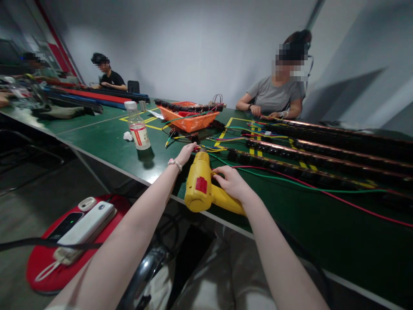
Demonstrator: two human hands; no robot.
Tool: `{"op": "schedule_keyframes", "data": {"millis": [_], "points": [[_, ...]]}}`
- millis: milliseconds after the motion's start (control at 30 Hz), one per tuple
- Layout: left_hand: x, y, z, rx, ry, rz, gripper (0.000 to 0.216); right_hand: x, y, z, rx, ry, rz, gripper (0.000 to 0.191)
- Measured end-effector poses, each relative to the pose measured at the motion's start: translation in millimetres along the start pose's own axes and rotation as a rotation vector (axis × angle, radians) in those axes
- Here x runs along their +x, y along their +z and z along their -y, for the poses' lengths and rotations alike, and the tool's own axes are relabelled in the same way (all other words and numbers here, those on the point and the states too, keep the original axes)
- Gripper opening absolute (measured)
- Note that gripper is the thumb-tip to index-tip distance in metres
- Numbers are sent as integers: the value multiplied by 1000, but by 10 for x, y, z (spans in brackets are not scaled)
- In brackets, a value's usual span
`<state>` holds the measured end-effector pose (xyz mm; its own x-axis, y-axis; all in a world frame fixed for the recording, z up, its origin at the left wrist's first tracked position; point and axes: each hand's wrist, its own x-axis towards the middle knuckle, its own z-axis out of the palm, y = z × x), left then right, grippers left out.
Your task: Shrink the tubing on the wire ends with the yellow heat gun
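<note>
A yellow heat gun with a red label lies near the table's front edge, its nozzle pointing away from me. My right hand is closed around its handle, fingers by the trigger side. Just left of the nozzle, my left hand reaches forward with its fingers pinched together. Something small and red shows at those fingertips, too small to name. Thin coloured wires run from beside the nozzle to a long dark bar wound with copper. Red and green wires stretch away to the right.
An orange basket with dark parts stands beyond my hands. A plastic bottle is at left, a crumpled tissue beside it. More copper-wound bars lie right. Co-workers sit across the table. A red stool holds devices.
</note>
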<state>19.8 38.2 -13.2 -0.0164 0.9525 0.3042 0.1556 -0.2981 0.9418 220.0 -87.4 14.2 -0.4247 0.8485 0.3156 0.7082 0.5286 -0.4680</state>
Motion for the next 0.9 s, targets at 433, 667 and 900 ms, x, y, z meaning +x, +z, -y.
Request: {"op": "schedule_keyframes", "data": {"millis": [433,667,900], "points": [[-33,-20,-72,127,-103,3,42,98,116,16,-14,-91,32,23],[-53,-19,-112,191,-78,-43,43,94,100,27,-23,-101,40,26],[-76,-4,-136,177,-78,-25,43,82,81,31,-21,-98,44,26]]}}
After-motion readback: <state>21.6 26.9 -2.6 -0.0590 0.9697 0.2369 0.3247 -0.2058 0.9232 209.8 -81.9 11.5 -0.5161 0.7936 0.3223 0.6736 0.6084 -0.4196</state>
